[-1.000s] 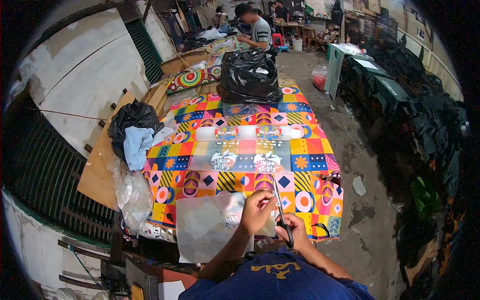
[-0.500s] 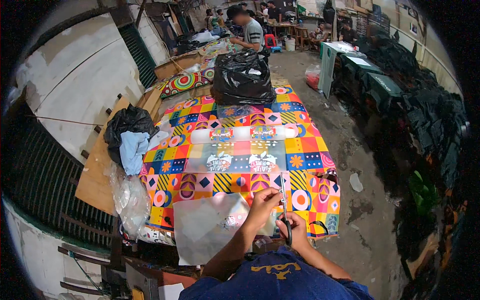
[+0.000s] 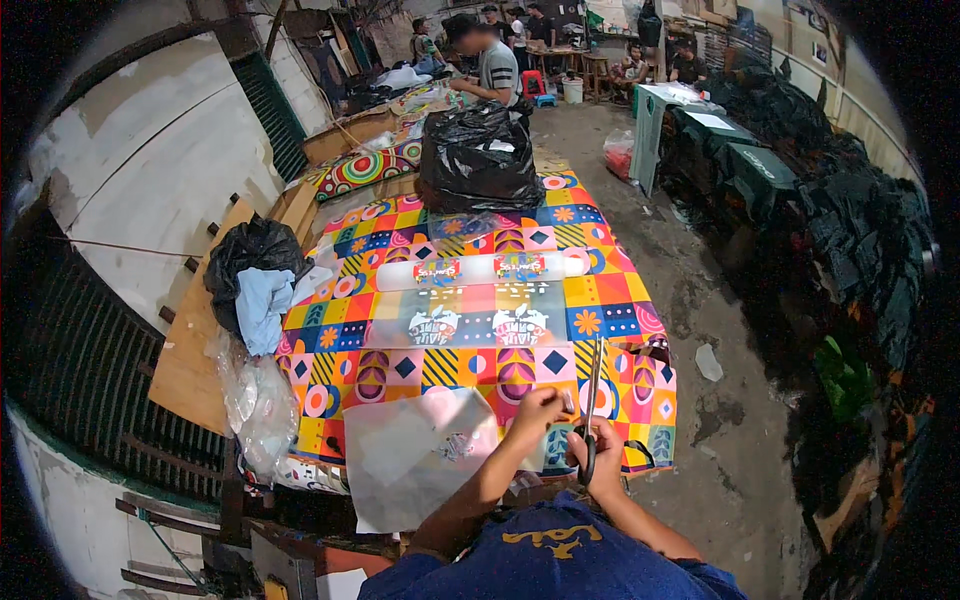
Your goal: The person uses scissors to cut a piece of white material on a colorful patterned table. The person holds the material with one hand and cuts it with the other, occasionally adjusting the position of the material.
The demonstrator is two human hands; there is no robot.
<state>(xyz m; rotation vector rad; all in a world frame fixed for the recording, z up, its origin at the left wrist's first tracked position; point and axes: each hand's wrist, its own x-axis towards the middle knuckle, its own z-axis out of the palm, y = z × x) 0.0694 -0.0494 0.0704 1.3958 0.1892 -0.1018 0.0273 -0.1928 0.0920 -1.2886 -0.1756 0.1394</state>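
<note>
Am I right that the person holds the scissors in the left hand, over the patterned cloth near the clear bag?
Not quite: the head view shows the scissors in the right hand. The left hand pinches the clear bag over the patterned cloth.

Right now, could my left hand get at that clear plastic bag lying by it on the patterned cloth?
Probably yes. The left hand sits just right of the clear plastic bag with nothing between them; the right hand alone holds the scissors.

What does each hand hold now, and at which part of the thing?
The right hand holds scissors by the handle loops, blades pointing away. The left hand pinches the edge of a clear plastic bag lying on the patterned cloth.
</note>
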